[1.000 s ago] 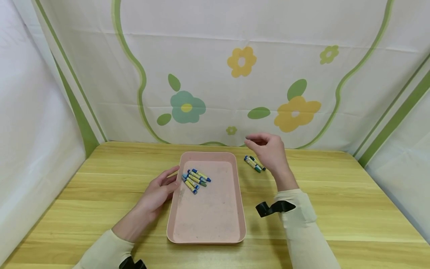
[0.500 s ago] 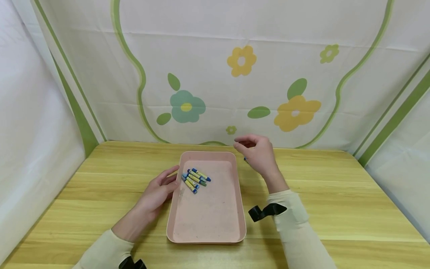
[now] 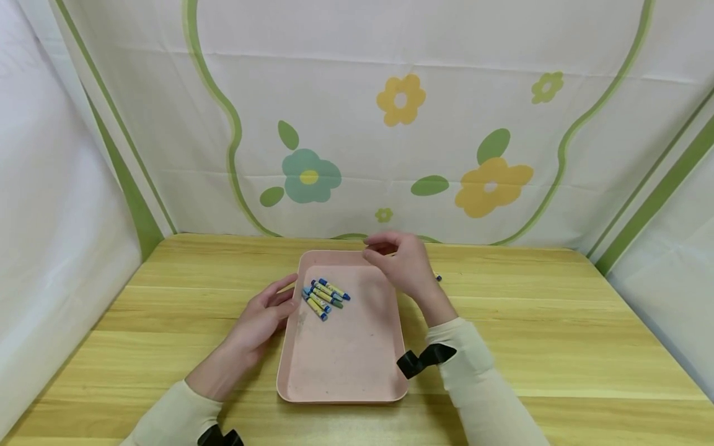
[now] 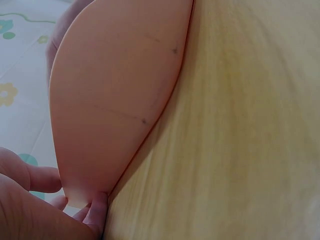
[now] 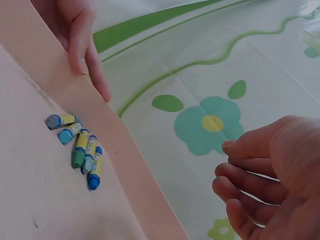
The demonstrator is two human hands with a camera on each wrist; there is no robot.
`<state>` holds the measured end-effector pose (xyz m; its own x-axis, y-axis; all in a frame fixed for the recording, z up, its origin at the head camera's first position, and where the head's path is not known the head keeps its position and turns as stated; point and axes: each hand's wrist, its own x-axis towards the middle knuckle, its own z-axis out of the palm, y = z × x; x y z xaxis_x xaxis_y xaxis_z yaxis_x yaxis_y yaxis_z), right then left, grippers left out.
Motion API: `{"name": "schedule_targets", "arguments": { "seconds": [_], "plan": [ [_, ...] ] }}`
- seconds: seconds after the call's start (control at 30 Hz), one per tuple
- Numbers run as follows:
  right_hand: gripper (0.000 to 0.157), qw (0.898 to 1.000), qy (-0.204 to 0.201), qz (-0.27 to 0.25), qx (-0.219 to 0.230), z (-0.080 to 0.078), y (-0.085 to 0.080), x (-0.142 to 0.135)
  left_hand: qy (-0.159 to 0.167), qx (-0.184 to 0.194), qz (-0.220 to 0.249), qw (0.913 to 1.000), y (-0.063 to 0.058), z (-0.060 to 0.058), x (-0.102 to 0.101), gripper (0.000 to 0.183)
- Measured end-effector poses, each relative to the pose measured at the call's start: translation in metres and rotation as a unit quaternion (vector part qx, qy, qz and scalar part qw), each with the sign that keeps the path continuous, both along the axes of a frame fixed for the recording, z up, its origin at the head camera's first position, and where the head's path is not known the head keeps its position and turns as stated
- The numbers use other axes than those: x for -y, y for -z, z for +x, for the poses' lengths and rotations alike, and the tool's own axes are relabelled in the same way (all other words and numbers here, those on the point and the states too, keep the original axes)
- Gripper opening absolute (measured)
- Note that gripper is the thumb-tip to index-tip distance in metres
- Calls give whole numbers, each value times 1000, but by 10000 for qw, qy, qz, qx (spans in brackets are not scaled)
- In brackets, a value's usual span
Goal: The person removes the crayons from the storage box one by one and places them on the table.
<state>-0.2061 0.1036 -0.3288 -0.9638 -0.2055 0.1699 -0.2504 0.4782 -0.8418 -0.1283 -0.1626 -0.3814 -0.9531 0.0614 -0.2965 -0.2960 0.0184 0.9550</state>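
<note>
A pink tray (image 3: 346, 365) lies on the wooden table, with several yellow-wrapped crayons (image 3: 325, 298) in blue and green shades grouped near its left wall. My left hand (image 3: 264, 319) holds the tray's left side; in the left wrist view its fingers (image 4: 45, 179) are at the tray's edge. Over the tray's far right corner hovers my right hand (image 3: 401, 263), thumb and index finger close together, the other fingers loosely bent. A small dark spot shows at the thumb tip in the right wrist view; I cannot tell whether something is pinched there.
One crayon end (image 3: 438, 278) shows on the table behind my right wrist. A white flowered cloth (image 3: 357, 124) stands upright along the table's back edge, with white cloth sides left and right. Wooden table surface (image 3: 558, 347) extends right of the tray.
My right hand has moved left, from above the crayons on the table to over the tray's far right corner, mostly covering those crayons now. Left hand and tray have stayed put.
</note>
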Motion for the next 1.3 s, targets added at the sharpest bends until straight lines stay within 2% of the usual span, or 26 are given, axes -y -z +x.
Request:
{"name": "schedule_targets", "arguments": {
  "seconds": [0.4, 0.67, 0.93, 1.3],
  "plan": [
    [24, 9991, -226, 253, 251, 2, 9, 28, 50, -13, 52, 10000, -1, -1, 0, 60],
    [26, 9962, -393, 499, 590, 3, 18, 43, 24, 5, 46, 10000, -1, 0, 0, 60],
    [17, 9935, -154, 481, 1017, 2, 27, 49, 39, 25, 86, 10000, -3, -1, 0, 60],
    [6, 9904, 193, 994, 945, -1, 31, 57, 24, 86, 76, 9999, -2, -1, 1, 61]
  ]
}}
